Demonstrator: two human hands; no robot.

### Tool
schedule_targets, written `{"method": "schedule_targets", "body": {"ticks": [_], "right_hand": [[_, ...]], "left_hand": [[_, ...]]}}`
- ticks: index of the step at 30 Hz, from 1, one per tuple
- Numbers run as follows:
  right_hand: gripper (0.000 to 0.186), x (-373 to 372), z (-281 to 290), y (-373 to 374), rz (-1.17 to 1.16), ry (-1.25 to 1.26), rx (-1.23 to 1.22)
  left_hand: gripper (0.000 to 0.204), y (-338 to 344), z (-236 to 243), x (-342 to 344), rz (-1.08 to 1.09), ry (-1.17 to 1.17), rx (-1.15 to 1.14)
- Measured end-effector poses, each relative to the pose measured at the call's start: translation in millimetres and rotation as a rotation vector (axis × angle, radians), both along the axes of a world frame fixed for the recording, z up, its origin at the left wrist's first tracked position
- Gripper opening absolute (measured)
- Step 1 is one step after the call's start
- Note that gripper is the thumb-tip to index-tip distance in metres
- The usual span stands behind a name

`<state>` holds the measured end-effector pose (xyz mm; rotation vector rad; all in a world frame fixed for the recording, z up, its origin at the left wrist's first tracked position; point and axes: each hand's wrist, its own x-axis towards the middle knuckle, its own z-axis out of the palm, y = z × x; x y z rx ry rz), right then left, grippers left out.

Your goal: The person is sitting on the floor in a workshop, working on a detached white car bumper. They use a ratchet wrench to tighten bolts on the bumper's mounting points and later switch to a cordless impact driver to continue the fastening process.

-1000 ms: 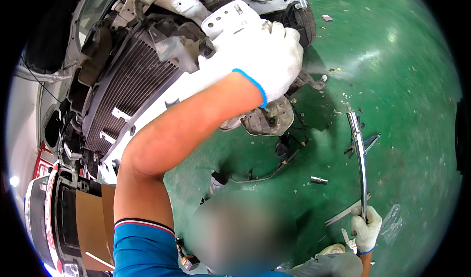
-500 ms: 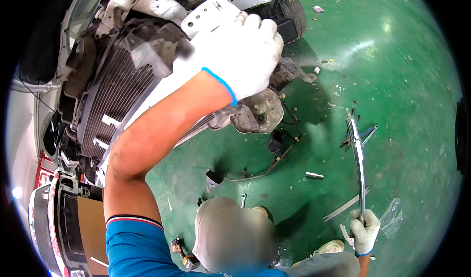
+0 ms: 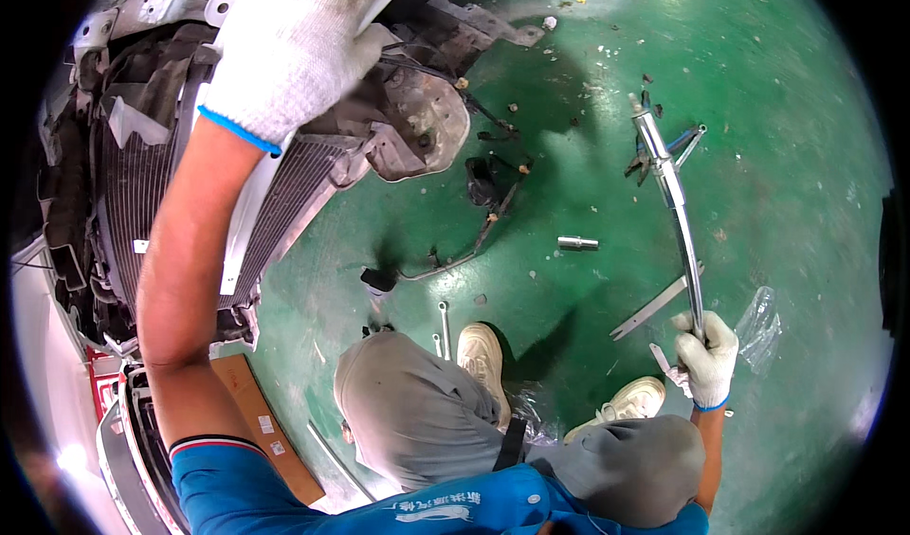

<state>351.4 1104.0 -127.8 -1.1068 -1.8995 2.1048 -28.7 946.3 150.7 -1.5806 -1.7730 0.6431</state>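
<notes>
My left hand [image 3: 299, 56], in a white knit glove with a blue cuff, lies over the front of a partly stripped car at the upper left. It looks closed on a long white metal beam [image 3: 248, 208] that crosses the radiator [image 3: 137, 189]; a white edge shows between thumb and fingers. The top border cuts off some fingertips. Low on the right, my right hand [image 3: 709, 357], gloved too, is wrapped round the handle of a long chrome socket wrench [image 3: 678, 199]. The wrench points away from me, its far end near pliers with blue handles [image 3: 679, 143].
On the green floor lie a loose chrome socket [image 3: 578, 243], a flat metal strip [image 3: 654, 308], clear plastic wrap [image 3: 758, 331], a spanner [image 3: 444, 326] and a wiring harness [image 3: 493, 217]. A cardboard box [image 3: 265, 421] stands at lower left. My shoes [image 3: 482, 360] are close by.
The view has shifted, so the car and floor items sit higher and further left; more of my legs shows. My left hand stays on the car front, and my right hand keeps the wrench.
</notes>
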Motion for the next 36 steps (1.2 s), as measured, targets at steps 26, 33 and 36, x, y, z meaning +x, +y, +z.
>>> {"method": "schedule_targets", "body": {"ticks": [26, 33, 36], "right_hand": [[0.021, 12, -29, -24, -0.031, -0.021, -0.224], [0.022, 16, -41, -21, 0.021, 0.026, 0.044], [0.024, 10, -43, -22, 0.070, 0.053, 0.066]], "left_hand": [[0.027, -35, -196, -104, 1.001, -0.291, -0.041], [0.029, -44, -170, -6, 0.540, -0.693, 0.124], [0.031, -64, -166, 41, 0.742, -1.387, 0.342]]}}
